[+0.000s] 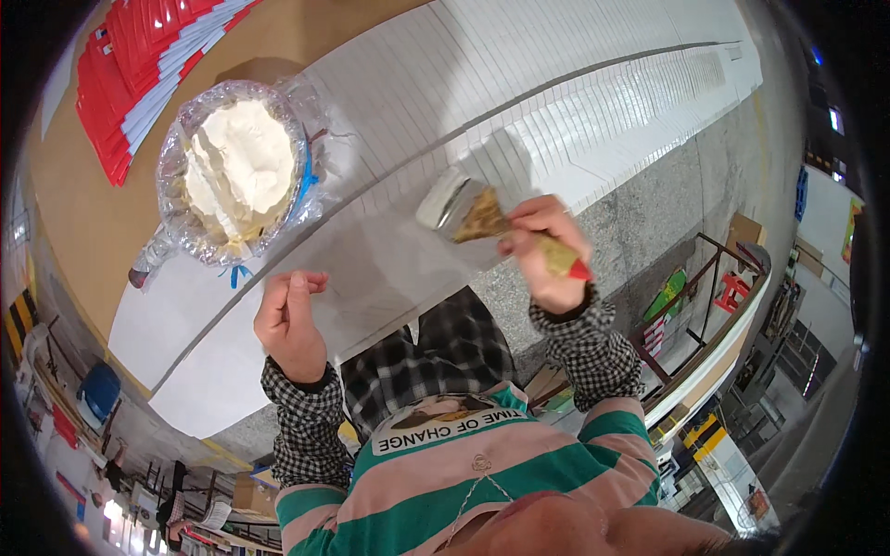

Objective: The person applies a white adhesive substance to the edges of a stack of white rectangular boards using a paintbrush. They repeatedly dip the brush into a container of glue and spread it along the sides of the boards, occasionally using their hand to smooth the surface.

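Observation:
In my right hand is a wide flat paintbrush with pale bristles, a worn brown handle and a red tip. Its bristles point left, over the near part of a long fan of overlapping white paper sheets; whether they touch the paper I cannot tell. My left hand is closed, thumb against the curled fingers, above the sheets' near edge with nothing visible in it. Beyond it, to the left, a plastic-wrapped bowl holds thick cream-coloured paste. Blue ties show on its wrap, and a wrapped handle sticks out.
Fanned red-and-white printed pieces lie at the far left on a brown board. A grey speckled surface runs along the right of the sheets. At the right stands a metal-framed cart with a red stool inside.

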A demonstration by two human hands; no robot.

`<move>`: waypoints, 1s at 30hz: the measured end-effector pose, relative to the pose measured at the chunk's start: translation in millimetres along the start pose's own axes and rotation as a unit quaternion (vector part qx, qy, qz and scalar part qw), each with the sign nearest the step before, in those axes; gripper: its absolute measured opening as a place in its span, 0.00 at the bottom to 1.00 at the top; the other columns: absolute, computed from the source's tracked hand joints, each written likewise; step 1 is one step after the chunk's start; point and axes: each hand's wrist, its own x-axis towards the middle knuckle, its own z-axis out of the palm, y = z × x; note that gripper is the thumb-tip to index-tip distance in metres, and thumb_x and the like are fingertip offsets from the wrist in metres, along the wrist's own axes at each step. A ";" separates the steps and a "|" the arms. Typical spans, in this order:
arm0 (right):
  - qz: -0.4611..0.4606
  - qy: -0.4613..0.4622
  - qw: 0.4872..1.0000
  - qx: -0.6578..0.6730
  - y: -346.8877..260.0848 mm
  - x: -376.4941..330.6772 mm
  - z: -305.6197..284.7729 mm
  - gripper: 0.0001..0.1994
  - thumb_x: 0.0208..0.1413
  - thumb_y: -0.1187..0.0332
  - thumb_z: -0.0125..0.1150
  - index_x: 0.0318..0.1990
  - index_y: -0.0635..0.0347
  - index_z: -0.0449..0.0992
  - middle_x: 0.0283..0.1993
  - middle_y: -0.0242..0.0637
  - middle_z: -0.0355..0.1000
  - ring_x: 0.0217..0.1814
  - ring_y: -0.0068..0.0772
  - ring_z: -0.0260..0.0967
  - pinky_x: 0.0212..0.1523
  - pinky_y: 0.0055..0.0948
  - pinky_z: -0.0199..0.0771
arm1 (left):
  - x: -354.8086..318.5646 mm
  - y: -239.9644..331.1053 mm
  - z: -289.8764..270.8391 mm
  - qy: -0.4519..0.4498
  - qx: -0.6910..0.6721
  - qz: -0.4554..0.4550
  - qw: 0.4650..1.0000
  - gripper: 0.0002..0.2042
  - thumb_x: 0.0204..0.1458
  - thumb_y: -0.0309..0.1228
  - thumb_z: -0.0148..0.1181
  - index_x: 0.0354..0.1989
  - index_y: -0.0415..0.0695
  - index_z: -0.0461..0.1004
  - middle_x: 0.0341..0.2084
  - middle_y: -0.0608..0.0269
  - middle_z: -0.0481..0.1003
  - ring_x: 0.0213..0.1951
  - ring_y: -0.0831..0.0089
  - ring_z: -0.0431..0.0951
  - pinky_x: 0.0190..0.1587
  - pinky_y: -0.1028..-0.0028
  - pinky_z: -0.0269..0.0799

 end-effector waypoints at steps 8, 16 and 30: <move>-0.033 -0.001 0.997 -0.065 14.4 -11.1 14.9 0.02 0.55 0.79 0.51 0.36 0.67 0.68 0.41 0.46 0.66 0.30 0.31 0.72 0.30 0.28 0.75 | -1.0 -3.5 -18.3 0.003 -0.004 0.013 1.000 0.10 0.60 0.23 0.49 0.28 0.30 0.72 0.29 0.54 0.76 0.32 0.72 0.76 0.38 0.74 0.73; -0.013 0.067 0.995 -0.075 3.9 -9.4 43.0 0.01 0.56 0.78 0.52 0.35 0.66 0.69 0.41 0.46 0.66 0.30 0.30 0.72 0.29 0.26 0.73 | 8.8 -6.4 -54.8 0.027 -0.015 0.032 0.999 0.11 0.61 0.25 0.48 0.29 0.31 0.72 0.29 0.55 0.75 0.32 0.71 0.76 0.39 0.73 0.72; -0.020 0.013 0.999 -0.035 -2.5 -33.7 95.3 0.02 0.56 0.78 0.51 0.34 0.69 0.68 0.40 0.44 0.67 0.31 0.28 0.70 0.33 0.26 0.72 | 22.1 -10.7 -91.3 0.002 -0.017 0.056 0.998 0.11 0.61 0.25 0.48 0.31 0.30 0.72 0.29 0.55 0.75 0.33 0.71 0.75 0.39 0.74 0.72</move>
